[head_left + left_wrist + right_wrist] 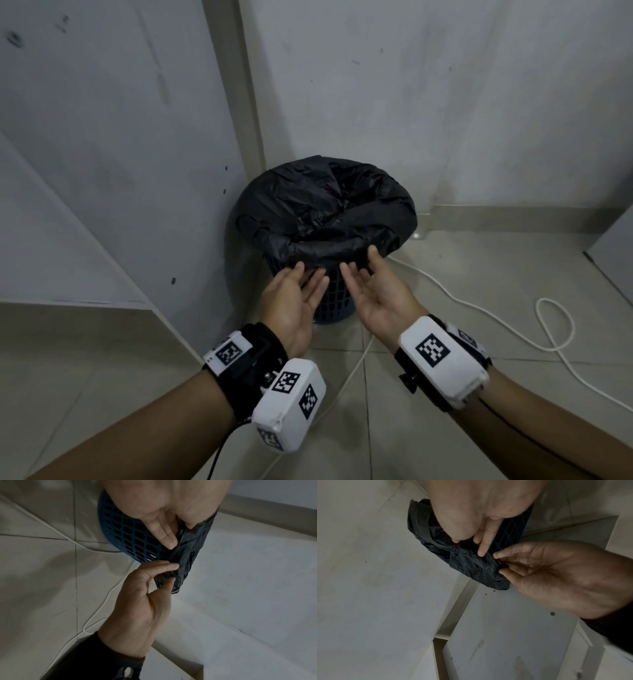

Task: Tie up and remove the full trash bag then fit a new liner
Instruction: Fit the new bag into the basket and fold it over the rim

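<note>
A dark blue lattice bin (337, 291) stands on the floor in a wall corner. A black trash bag (325, 205) lines it, with the top folded down over the rim. Both hands are palm up at the near rim. My left hand (310, 274) has straight fingers touching the bag's hanging hem (192, 545). My right hand (356, 270) has its thumb lying against the fold and its fingers under the hem. In the left wrist view that right hand (145, 601) shows a gap between thumb and forefinger, with the fold between them. The bag's contents are hidden.
A white cable (479, 308) loops over the tiled floor right of the bin and runs under my arms. A white cabinet side (68, 222) stands close on the left. Grey walls are behind, and a grey panel (616, 257) is at the right edge.
</note>
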